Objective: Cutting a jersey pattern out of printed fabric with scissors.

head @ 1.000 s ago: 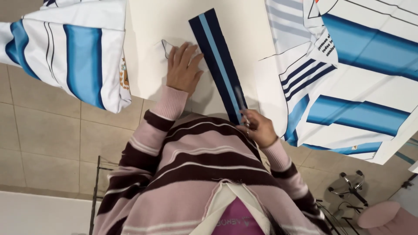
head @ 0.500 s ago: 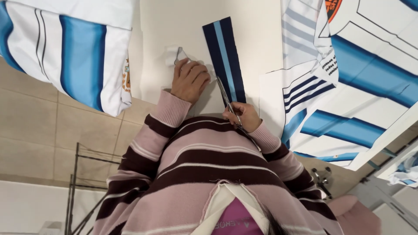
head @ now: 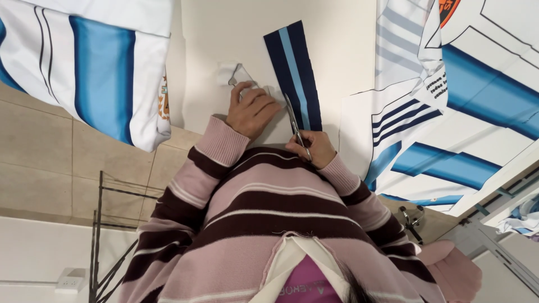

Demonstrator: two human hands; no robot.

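Head view: left hand [head: 254, 109] lies flat, fingers spread, on white fabric [head: 236, 33] at frame centre; right hand [head: 310, 147] grips scissors [head: 295, 124] along the navy stripe's [head: 293, 73] edge, bare cloth above.

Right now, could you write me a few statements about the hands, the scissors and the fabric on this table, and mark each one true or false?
1. The right hand holds a pair of scissors. True.
2. The left hand lies flat on the white fabric. True.
3. The scissors point into a red strip. False: they lie along the edge of a navy strip with a light blue stripe.
4. The left hand grips the scissors too. False: it rests apart from them, on the fabric.
5. The person's sleeves are striped pink and dark brown. True.
6. Blue and white striped fabric hangs over the table's edge. True.
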